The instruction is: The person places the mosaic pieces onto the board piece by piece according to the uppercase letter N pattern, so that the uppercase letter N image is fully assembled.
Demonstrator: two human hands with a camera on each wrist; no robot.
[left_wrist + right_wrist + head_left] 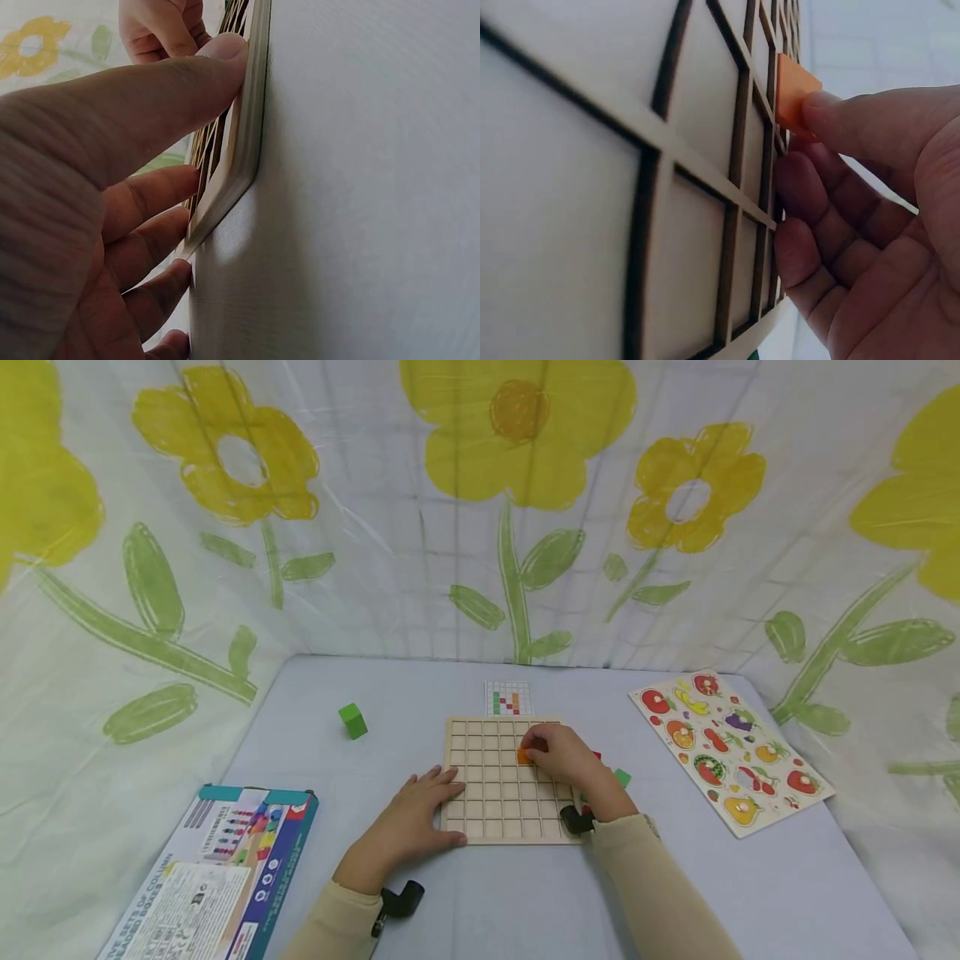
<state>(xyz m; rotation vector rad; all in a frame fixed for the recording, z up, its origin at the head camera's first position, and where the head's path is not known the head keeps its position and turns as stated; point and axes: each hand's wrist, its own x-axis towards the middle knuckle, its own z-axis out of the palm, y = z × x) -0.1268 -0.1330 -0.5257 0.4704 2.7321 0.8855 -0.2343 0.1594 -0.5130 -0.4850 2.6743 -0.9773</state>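
Observation:
A wooden grid board with square cells lies flat on the table. My right hand pinches an orange cube between thumb and fingers over the board's upper right cells. In the right wrist view the orange cube is at the grid; I cannot tell whether it sits in a cell. My left hand rests at the board's left edge, its thumb and fingertips touching the frame with the fingers spread. In the left wrist view, the thumb lies on the board's rim.
A small pattern card lies behind the board. One green cube stands at the left back. Red and green blocks lie partly hidden beyond my right arm. A fruit puzzle board lies right, a box left.

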